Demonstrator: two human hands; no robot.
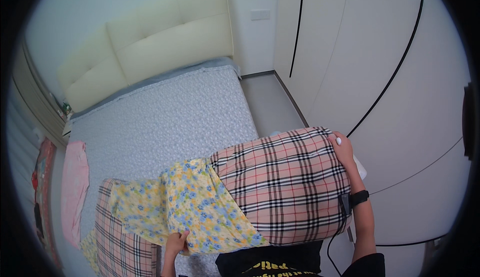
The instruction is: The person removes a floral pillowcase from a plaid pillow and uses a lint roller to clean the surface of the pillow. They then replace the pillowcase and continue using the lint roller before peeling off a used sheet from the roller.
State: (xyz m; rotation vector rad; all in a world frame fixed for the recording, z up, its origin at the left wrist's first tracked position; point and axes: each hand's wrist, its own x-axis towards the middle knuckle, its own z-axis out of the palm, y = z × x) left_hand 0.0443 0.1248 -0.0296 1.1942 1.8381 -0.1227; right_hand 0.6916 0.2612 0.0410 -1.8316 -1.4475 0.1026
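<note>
In front of my body a plaid pillow (288, 187) is held up, its left end covered by a yellow floral pillowcase (210, 209) with blue flowers. My left hand (177, 242) pinches the lower edge of that floral fabric, thumb on top. At the pillow's upper right corner, my right hand (342, 149) grips the plaid cloth; a small white oval object (338, 141) shows by its fingers. The loose part of the floral case stretches left over a second plaid pillow (123, 239), which lies on the bed at the lower left.
A bed (168, 115) with a blue-grey patterned sheet and cream padded headboard (168, 40) fills the left. Pink cloth (75, 187) hangs at its far left edge. Tall wardrobe doors (375, 70) stand at right. From my right wristband (360, 198), a black cable (330, 247) runs down.
</note>
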